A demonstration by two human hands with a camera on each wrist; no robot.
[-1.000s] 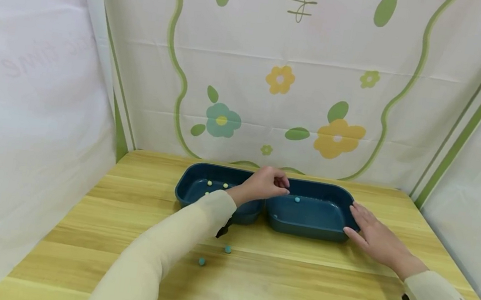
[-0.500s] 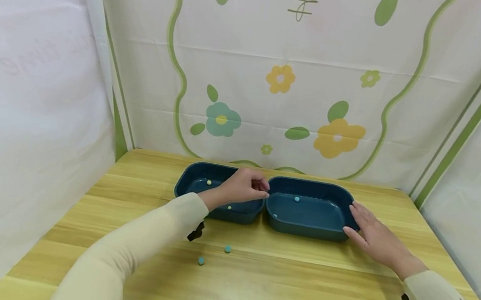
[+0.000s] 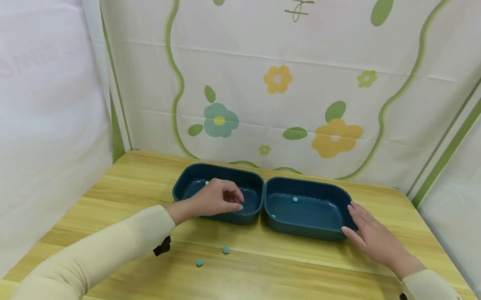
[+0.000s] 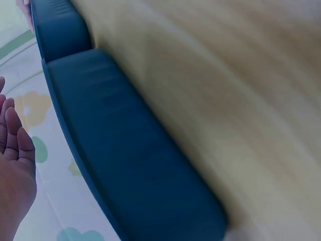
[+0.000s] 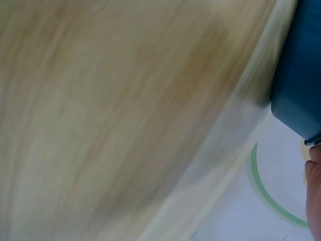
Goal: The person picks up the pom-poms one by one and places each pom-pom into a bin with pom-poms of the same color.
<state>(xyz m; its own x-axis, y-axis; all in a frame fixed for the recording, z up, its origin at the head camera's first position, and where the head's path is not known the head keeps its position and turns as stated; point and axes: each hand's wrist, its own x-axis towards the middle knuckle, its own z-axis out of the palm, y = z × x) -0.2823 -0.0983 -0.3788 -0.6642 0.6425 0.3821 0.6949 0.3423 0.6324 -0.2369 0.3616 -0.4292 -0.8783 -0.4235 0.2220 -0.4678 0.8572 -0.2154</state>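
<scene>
My left hand hovers over the left dark blue tray, its fingers loosely bent and parted from the thumb, with nothing visible between them. In the left wrist view those fingers show beside the rim of the same tray. One small yellow ball peeks out behind the hand; the rest of that tray's floor is partly hidden. My right hand rests its straight fingers against the right end of the right dark blue tray. Inside it lie a light blue ball and another blue ball.
Two blue-green balls, one just in front of the trays and one nearer and to the left, lie on the wooden table. The trays stand side by side near the back edge. A flowered cloth hangs behind them.
My left hand has moved left, from over the gap between the trays to over the left tray, covering most of its yellow balls. The right hand has stayed at the right tray.
</scene>
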